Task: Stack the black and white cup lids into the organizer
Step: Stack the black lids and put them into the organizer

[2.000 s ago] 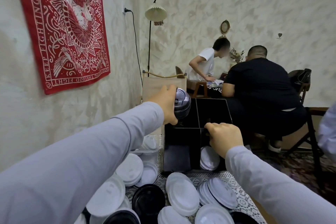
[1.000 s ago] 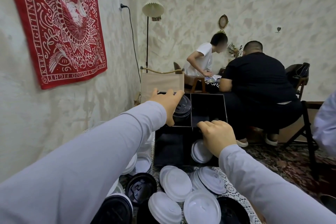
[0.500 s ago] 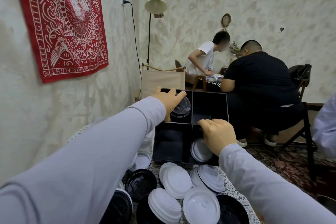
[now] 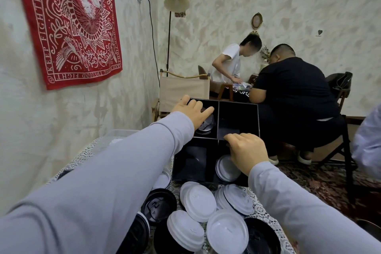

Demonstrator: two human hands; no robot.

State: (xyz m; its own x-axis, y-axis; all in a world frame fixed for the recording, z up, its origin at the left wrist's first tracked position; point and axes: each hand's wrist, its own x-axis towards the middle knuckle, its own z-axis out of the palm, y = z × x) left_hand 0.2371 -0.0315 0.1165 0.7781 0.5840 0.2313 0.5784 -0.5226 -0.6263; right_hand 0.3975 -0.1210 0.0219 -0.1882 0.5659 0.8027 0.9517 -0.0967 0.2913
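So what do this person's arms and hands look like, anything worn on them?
Both arms are covered to the wrist by long, plain light grey sleeves, left sleeve and right sleeve alike. The left hand and right hand are bare: no gloves, and no rings or watch show.

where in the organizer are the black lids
Head view: the black lids sit in the organizer's far-left compartment, just under the straight fingers of the left hand.

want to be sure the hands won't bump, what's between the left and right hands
Head view: only the crossing dividers of the organizer lie between the left hand and right hand; black lids sit under the left.
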